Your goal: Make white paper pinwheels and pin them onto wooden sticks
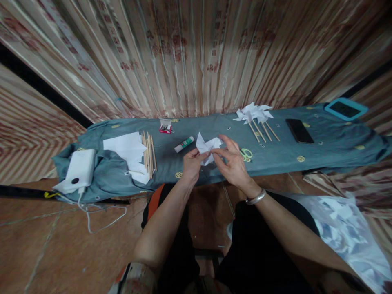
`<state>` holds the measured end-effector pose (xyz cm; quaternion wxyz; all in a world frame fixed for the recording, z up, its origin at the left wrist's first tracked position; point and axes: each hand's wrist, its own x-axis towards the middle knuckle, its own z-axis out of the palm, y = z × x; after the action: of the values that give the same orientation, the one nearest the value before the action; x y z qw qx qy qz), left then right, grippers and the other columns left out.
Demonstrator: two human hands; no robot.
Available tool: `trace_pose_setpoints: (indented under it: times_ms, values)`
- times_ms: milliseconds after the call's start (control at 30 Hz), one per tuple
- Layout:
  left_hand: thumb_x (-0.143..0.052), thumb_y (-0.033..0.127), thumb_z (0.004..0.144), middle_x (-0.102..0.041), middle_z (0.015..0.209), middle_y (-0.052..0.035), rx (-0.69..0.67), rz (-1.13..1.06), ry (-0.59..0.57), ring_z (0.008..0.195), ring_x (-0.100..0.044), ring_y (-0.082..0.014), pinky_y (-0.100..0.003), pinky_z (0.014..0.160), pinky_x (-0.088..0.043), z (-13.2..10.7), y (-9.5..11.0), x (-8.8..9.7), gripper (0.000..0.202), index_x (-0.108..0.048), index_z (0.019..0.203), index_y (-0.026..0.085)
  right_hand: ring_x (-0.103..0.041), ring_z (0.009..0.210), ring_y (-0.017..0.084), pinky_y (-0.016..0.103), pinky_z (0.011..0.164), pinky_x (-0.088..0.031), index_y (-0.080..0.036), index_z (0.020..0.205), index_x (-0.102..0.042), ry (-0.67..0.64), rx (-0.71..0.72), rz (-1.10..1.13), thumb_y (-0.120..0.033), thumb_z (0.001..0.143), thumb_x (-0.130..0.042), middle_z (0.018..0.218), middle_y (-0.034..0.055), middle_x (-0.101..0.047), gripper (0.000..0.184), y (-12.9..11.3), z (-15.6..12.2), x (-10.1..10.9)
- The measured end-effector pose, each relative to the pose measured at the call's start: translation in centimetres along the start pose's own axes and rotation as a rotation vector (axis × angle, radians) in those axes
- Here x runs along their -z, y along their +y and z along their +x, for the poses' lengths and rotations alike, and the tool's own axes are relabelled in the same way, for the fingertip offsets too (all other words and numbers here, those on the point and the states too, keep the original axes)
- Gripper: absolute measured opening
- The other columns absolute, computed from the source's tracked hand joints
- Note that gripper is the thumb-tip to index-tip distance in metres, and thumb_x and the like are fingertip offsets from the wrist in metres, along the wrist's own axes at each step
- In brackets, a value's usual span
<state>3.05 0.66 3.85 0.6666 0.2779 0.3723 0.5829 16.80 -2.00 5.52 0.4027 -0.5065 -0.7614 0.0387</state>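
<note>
Near the front edge of the cloth-covered table, a white paper pinwheel [207, 147] is held between both hands, its corners folded in toward the middle. My left hand [193, 164] pinches its lower left side with thumb and finger. At its centre and right side, my right hand [230, 158] closes thumb and forefinger on the paper, the other fingers bent above. A glue stick [184, 144] lies just left of the pinwheel. Partly behind my right hand are scissors with yellow-green handles [246, 154]. Further left, a small open red box [165, 126] holds small metallic pieces.
Wooden sticks [149, 155] and white paper sheets [122, 148] lie on the left, beside a white power bank [80, 169] with a cable. Several pinwheels on sticks [254, 113], a black phone [299, 131] and a blue-framed tablet [346, 109] lie right. A plastic bag of paper [346, 228] stands below.
</note>
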Motion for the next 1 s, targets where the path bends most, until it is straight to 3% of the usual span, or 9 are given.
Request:
trace_pose_setpoints:
  times_ms: [133, 267, 467, 633, 867, 1000]
  values:
    - [-0.085, 0.021, 0.05, -0.075, 0.074, -0.0024, 0.012, -0.017, 0.009, 0.065, -0.064, -0.014, -0.029, 0.072, -0.048, 0.2, 0.2, 0.2, 0.03, -0.075, 0.078, 0.015, -0.049, 0.13, 0.031, 0.052, 0.105, -0.046, -0.022, 0.101, -0.073, 0.023, -0.004, 0.025, -0.03, 0.094, -0.052, 0.145, 0.0109, -0.05, 0.023, -0.4, 0.5, 0.4]
    - [-0.085, 0.019, 0.05, -0.075, 0.077, -0.0026, 0.037, -0.033, 0.001, 0.07, -0.067, -0.0159, -0.032, 0.08, -0.05, 0.8, 0.4, 0.4, 0.031, -0.075, 0.079, 0.015, -0.048, 0.133, 0.032, 0.055, 0.11, -0.04, -0.024, 0.108, -0.069, 0.066, -0.032, 0.058, -0.033, 0.092, -0.055, 0.147, 0.0098, -0.049, 0.023, -0.4, 1.2, 1.4]
    - [-0.085, 0.016, 0.048, -0.075, 0.075, -0.0026, 0.083, -0.072, 0.007, 0.067, -0.067, -0.0161, -0.033, 0.079, -0.052, 1.9, 0.5, 0.7, 0.033, -0.074, 0.079, 0.014, -0.064, 0.114, 0.029, 0.048, 0.095, -0.053, -0.021, 0.114, -0.064, 0.1, -0.318, 0.363, -0.044, 0.082, -0.068, 0.125, 0.014, -0.066, 0.039, 2.1, 1.9, 0.7]
    - [-0.084, 0.016, 0.049, -0.075, 0.075, -0.0034, 0.11, -0.05, 0.012, 0.067, -0.068, -0.0174, -0.034, 0.078, -0.052, 2.4, 0.5, 1.1, 0.032, -0.074, 0.08, 0.014, -0.071, 0.099, 0.025, 0.043, 0.088, -0.057, -0.022, 0.113, -0.06, 0.072, -0.493, 0.648, -0.054, 0.068, -0.078, 0.108, 0.0112, -0.073, 0.059, 3.6, 1.8, -0.7]
    - [-0.084, 0.017, 0.052, -0.076, 0.078, -0.0044, 0.103, -0.042, 0.002, 0.073, -0.07, -0.0193, -0.036, 0.084, -0.052, 2.6, 0.2, 1.4, 0.032, -0.074, 0.081, 0.014, -0.07, 0.088, 0.023, 0.041, 0.083, -0.056, -0.022, 0.091, -0.069, 0.067, -0.43, 0.415, -0.046, 0.075, -0.074, 0.093, 0.0067, -0.075, 0.03, 2.9, 1.5, -0.1]
    - [-0.084, 0.016, 0.051, -0.075, 0.076, -0.0037, 0.123, -0.051, -0.016, 0.07, -0.068, -0.0171, -0.035, 0.084, -0.052, 2.4, 0.1, 1.2, 0.031, -0.074, 0.08, 0.013, -0.069, 0.075, 0.02, 0.038, 0.075, -0.057, -0.021, 0.084, -0.071, -0.012, -0.555, 0.601, -0.052, 0.066, -0.078, 0.08, 0.0044, -0.075, 0.036, 3.3, 1.6, -0.4]
